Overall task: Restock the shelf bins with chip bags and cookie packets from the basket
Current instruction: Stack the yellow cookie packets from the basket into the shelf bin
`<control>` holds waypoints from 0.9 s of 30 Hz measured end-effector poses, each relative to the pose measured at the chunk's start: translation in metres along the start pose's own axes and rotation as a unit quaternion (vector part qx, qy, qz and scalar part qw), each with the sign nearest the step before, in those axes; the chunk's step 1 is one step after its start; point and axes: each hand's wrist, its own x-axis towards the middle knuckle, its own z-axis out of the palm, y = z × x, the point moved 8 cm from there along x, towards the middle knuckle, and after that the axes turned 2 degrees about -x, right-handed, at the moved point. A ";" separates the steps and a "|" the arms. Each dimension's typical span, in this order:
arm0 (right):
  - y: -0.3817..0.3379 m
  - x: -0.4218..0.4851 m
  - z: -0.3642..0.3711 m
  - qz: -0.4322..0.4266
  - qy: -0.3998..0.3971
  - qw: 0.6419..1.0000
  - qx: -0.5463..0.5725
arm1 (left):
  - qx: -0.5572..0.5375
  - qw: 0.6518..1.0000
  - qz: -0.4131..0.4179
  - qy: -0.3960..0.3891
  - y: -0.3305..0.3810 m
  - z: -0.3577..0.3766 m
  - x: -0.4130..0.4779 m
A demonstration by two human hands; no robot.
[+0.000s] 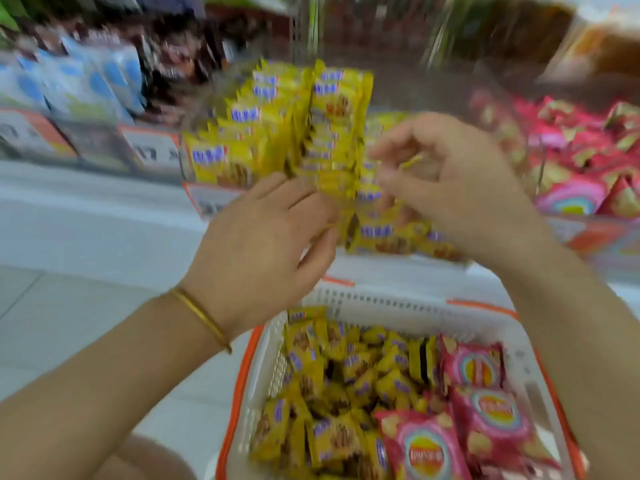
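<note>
1. Head view: we see the left hand (263, 233) touching upright yellow cookie packets (332, 150) in the shelf bin (204, 202); blur hides its grip.
2. Right hand (446, 188) pinches a single packet (412, 162).
3. Basket (381, 303) below holds more packets and chip bags (485, 420).

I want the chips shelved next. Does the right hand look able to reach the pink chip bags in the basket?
Probably yes: the pink chip bags lie uncovered on top at the right of the basket, below the right hand, which seems to pinch a yellow packet now.
</note>
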 end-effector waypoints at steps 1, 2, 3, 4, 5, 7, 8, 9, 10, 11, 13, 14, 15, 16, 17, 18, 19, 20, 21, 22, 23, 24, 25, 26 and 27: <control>0.016 -0.026 0.019 0.038 -0.059 0.997 0.022 | 0.005 0.998 -0.008 -0.063 0.002 0.019 -0.013; 0.038 -0.049 0.041 0.088 -0.113 0.989 0.024 | 0.017 0.991 -0.018 -0.129 0.001 0.038 -0.027; 0.068 -0.069 0.066 0.142 -0.167 0.976 0.004 | 0.031 0.982 -0.026 -0.184 -0.001 0.057 -0.040; 0.101 -0.087 0.092 0.191 -0.223 0.955 -0.035 | 0.042 0.972 -0.034 -0.230 -0.002 0.071 -0.052; 0.136 -0.105 0.118 0.224 -0.279 0.929 -0.094 | 0.056 0.961 -0.043 -0.267 -0.005 0.082 -0.062; 0.199 -0.133 0.161 0.259 -0.347 0.881 -0.192 | 0.087 0.941 -0.067 -0.320 -0.014 0.095 -0.075; 0.223 -0.144 0.178 0.279 -0.358 0.868 -0.199 | 0.093 0.933 -0.076 -0.338 -0.017 0.099 -0.077; 0.242 -0.153 0.193 0.309 -0.354 0.863 -0.185 | 0.094 0.931 -0.079 -0.344 -0.017 0.101 -0.077; 0.257 -0.159 0.207 0.339 -0.333 0.864 -0.164 | 0.093 0.930 -0.082 -0.346 -0.017 0.103 -0.076; 0.269 -0.162 0.217 0.370 -0.300 0.866 -0.150 | 0.092 0.929 -0.088 -0.347 -0.018 0.104 -0.075; 0.283 -0.161 0.231 0.405 -0.227 0.870 -0.165 | 0.091 0.926 -0.101 -0.353 -0.022 0.106 -0.073; 0.286 -0.157 0.235 0.414 -0.199 0.869 -0.186 | 0.094 0.924 -0.105 -0.355 -0.024 0.107 -0.071; 0.287 -0.154 0.238 0.424 -0.185 0.862 -0.207 | 0.096 0.922 -0.108 -0.358 -0.026 0.108 -0.070; 0.286 -0.151 0.241 0.432 -0.188 0.854 -0.223 | 0.097 0.921 -0.111 -0.362 -0.028 0.109 -0.069; 0.285 -0.150 0.242 0.439 -0.197 0.845 -0.232 | 0.096 0.919 -0.113 -0.365 -0.029 0.110 -0.068; 0.285 -0.149 0.243 0.442 -0.203 0.842 -0.233 | 0.095 0.917 -0.116 -0.370 -0.032 0.112 -0.068; 0.287 -0.149 0.242 0.444 -0.203 0.843 -0.227 | 0.094 0.914 -0.120 -0.375 -0.034 0.114 -0.068; 0.291 -0.148 0.240 0.443 -0.199 0.847 -0.216 | 0.092 0.912 -0.124 -0.380 -0.035 0.116 -0.067; 0.294 -0.148 0.237 0.445 -0.197 0.851 -0.199 | 0.090 0.910 -0.127 -0.386 -0.037 0.118 -0.066; 0.297 -0.149 0.232 0.445 -0.195 0.856 -0.180 | 0.090 0.906 -0.129 -0.394 -0.038 0.121 -0.066; 0.300 -0.151 0.227 0.445 -0.196 0.859 -0.159 | 0.087 0.901 -0.134 -0.404 -0.038 0.124 -0.067; 0.300 -0.152 0.220 0.445 -0.193 0.863 -0.139 | 0.081 0.896 -0.141 -0.413 -0.039 0.127 -0.068; 0.299 -0.154 0.213 0.448 -0.183 0.867 -0.116 | 0.071 0.890 -0.152 -0.423 -0.039 0.131 -0.070; 0.297 -0.156 0.204 0.456 -0.160 0.872 -0.080 | 0.059 0.884 -0.168 -0.431 -0.041 0.134 -0.073; 0.295 -0.159 0.196 0.476 -0.127 0.870 -0.025 | 0.045 0.878 -0.187 -0.438 -0.042 0.138 -0.076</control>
